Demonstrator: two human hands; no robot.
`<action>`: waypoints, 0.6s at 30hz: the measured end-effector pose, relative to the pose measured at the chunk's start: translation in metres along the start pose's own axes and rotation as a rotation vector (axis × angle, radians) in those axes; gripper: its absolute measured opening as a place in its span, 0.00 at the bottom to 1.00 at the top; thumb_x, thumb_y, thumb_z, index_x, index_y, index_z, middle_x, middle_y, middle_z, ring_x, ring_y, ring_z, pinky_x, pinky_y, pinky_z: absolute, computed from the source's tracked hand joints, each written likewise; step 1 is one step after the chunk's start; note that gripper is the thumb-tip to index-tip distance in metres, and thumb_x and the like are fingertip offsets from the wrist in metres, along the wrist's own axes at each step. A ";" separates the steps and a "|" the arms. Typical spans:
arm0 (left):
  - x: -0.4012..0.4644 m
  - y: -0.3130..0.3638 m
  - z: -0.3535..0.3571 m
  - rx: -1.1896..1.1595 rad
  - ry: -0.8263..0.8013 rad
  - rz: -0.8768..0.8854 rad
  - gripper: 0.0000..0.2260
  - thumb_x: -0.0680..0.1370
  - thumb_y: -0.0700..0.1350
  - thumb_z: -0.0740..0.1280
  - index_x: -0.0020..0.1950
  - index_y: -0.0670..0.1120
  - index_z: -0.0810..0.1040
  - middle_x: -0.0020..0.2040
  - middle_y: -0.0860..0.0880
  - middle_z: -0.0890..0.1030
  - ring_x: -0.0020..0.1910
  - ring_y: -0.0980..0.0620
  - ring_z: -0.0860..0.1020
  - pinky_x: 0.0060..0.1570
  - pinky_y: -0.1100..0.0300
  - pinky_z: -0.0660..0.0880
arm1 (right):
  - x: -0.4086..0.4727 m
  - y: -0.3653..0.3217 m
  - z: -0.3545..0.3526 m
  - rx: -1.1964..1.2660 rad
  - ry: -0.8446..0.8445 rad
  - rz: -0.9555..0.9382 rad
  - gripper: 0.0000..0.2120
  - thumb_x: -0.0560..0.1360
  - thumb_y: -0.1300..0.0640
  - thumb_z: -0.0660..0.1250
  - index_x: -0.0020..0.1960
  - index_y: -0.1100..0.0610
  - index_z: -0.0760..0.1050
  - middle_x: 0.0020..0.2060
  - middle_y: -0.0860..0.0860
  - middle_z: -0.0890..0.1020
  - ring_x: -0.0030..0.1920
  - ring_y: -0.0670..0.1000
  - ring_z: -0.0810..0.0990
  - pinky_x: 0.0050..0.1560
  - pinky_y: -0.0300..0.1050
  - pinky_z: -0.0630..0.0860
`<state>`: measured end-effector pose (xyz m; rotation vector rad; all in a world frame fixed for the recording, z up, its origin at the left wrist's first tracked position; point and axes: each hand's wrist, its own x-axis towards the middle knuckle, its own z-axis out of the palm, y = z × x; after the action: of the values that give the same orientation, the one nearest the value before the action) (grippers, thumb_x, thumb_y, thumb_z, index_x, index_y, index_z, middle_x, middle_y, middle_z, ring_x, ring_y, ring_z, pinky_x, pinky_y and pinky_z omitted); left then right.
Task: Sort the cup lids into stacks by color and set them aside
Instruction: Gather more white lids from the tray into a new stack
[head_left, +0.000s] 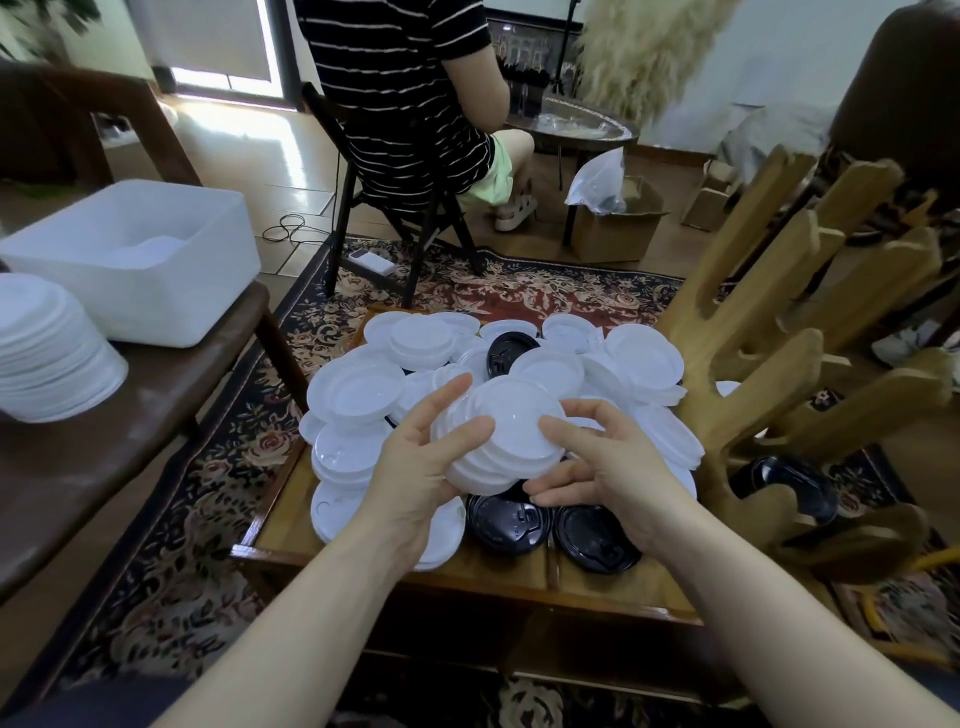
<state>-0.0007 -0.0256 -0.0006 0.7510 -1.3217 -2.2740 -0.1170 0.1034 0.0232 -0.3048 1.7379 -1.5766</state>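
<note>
Underfoot, a dark floral-patterned rug (218, 467) spreads across the floor, and on it stands a low square wooden table (519, 577) with a raised rim. To the left, a dark brown wooden bench (104, 467) carries a white rectangular plastic tub (156, 291); something pale lies inside it, possibly more lids, though the glare makes that hard to tell. Just beside the tub, at the frame's left edge, sits a tall stack of white lids (47, 358), leaning slightly. Right of the table rises a pale wooden cactus-shaped rack (769, 364). Behind the table, a person in a black striped shirt (405, 93) sits on a black folding chair (353, 171), back to the camera.

A loose heap of white round plastic cup lids (363, 389) covers most of the tabletop, overlapping and tilted every way. Among them lie three glossy black plastic lids: one at the far side (506, 348), two side by side at the near edge (506, 519), touching the white ones.

Above the heap, both hands hold a small nested stack of white lids (498, 441), tilted toward the camera. The left hand (415, 478) cups its left edge, thumb on top and fingers curled beneath. The right hand (608, 467) grips the right edge, thumb on the top lid and fingers curled underneath.
</note>
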 end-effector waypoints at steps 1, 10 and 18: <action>0.000 0.000 -0.001 -0.002 0.012 -0.011 0.23 0.70 0.42 0.74 0.63 0.56 0.80 0.57 0.52 0.85 0.48 0.54 0.84 0.47 0.53 0.82 | 0.000 0.000 0.000 -0.047 -0.011 -0.009 0.16 0.77 0.58 0.70 0.61 0.58 0.70 0.53 0.66 0.80 0.33 0.58 0.84 0.32 0.48 0.83; 0.000 0.003 -0.003 0.018 -0.046 -0.046 0.20 0.71 0.41 0.73 0.62 0.56 0.81 0.59 0.48 0.84 0.50 0.52 0.84 0.45 0.55 0.82 | 0.002 0.003 -0.013 -0.568 -0.183 -0.408 0.38 0.65 0.43 0.77 0.70 0.40 0.65 0.66 0.34 0.70 0.65 0.35 0.70 0.61 0.33 0.72; -0.002 0.006 0.000 0.009 -0.017 -0.090 0.13 0.81 0.49 0.64 0.64 0.57 0.79 0.61 0.50 0.83 0.61 0.48 0.80 0.54 0.50 0.79 | 0.004 0.006 -0.013 -0.668 -0.148 -0.519 0.39 0.67 0.48 0.77 0.72 0.41 0.63 0.65 0.30 0.68 0.67 0.31 0.64 0.63 0.30 0.65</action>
<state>0.0008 -0.0274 0.0054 0.8108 -1.3324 -2.3508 -0.1266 0.1115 0.0159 -1.2481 2.1285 -1.1949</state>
